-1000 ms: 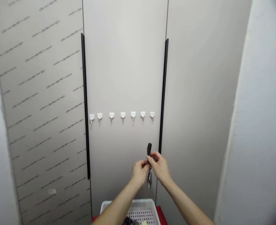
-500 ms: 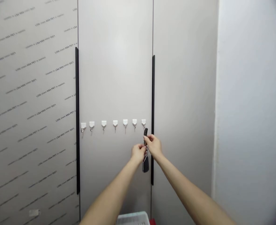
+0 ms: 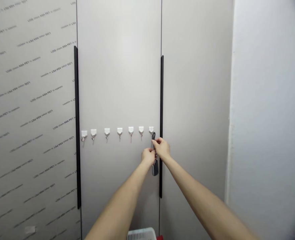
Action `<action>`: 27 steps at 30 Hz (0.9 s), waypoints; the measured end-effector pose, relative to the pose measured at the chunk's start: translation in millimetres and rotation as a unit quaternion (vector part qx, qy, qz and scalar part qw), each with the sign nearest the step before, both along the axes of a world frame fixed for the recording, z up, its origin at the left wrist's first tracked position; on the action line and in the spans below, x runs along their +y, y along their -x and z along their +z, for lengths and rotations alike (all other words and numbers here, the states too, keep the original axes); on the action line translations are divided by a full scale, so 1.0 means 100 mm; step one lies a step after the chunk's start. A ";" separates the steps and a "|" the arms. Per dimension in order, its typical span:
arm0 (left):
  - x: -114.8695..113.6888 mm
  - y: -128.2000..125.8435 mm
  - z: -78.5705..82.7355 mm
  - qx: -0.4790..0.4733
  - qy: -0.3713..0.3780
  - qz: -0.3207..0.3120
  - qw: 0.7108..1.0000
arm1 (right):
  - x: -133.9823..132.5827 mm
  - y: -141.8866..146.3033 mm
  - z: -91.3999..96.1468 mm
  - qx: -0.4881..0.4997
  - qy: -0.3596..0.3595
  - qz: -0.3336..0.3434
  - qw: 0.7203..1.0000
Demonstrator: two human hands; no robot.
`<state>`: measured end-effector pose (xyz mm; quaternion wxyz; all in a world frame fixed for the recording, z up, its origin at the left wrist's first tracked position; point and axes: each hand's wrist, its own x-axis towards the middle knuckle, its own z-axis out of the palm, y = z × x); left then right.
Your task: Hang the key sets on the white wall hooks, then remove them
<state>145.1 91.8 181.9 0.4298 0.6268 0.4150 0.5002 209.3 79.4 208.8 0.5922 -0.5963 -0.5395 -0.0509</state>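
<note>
A dark key fob point(image 3: 155, 168) dangles by metal rings from a black braided strap point(image 3: 154, 135), which stands upright between my hands. My right hand point(image 3: 162, 147) pinches the strap's upper part from the right. Lower down, my left hand point(image 3: 149, 156) closes on the keychain near its rings; my fingers hide the exact grip. The strap's looped top is at the rightmost white wall hook point(image 3: 151, 129), overlapping its metal prong. Whether the loop is around the prong or only in front of it I cannot tell.
Several more white hooks point(image 3: 119, 130) run in a row leftward across the pale cabinet door point(image 3: 117, 73). Long black handles point(image 3: 162, 100) point(image 3: 76, 126) flank that door. Below stands a white plastic basket point(image 3: 143, 233), a red item point(image 3: 160, 237) beside it. A white wall point(image 3: 267, 116) bounds the right.
Both hands have raised the keychain slightly, bringing the strap's top closer to the rightmost hook. The camera view has shifted a little, so the door and hooks appear further left.
</note>
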 end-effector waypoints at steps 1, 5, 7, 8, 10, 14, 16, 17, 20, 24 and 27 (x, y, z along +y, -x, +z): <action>0.00 0.00 0.01 0.003 -0.003 0.004 1.000 | 0.00 0.00 0.00 -0.003 -0.002 0.004 1.000; 0.01 0.00 0.03 0.016 -0.005 0.012 1.000 | 0.05 -0.02 0.00 -0.009 0.010 0.005 1.000; 0.02 -0.01 0.01 0.022 -0.002 0.013 1.000 | 0.09 -0.04 -0.01 -0.011 0.023 0.005 1.000; 0.03 -0.01 0.00 0.025 -0.001 0.012 1.000 | 0.10 -0.05 -0.01 -0.012 0.030 0.006 0.999; 0.05 -0.02 -0.03 0.028 0.001 0.012 1.000 | 0.13 -0.08 -0.03 -0.012 0.041 0.006 0.999; 0.11 -0.03 -0.09 0.029 0.011 0.015 0.999 | 0.16 -0.11 -0.06 -0.012 0.058 0.008 0.998; 0.16 -0.03 -0.12 0.026 0.018 0.020 0.999 | 0.18 -0.12 -0.06 -0.012 0.065 0.014 0.998; 0.18 -0.03 -0.13 0.023 0.021 0.022 0.999 | 0.19 -0.12 -0.06 -0.012 0.068 0.017 0.997; 0.22 0.00 -0.15 0.014 0.029 0.027 0.999 | 0.20 -0.12 -0.04 -0.011 0.073 0.032 0.997; 0.22 0.09 -0.14 0.009 0.030 0.021 0.999 | 0.17 -0.10 -0.04 -0.005 0.067 0.048 0.997; 0.16 0.19 -0.17 0.013 0.025 0.015 0.999 | 0.10 -0.09 -0.09 0.006 0.063 0.052 0.997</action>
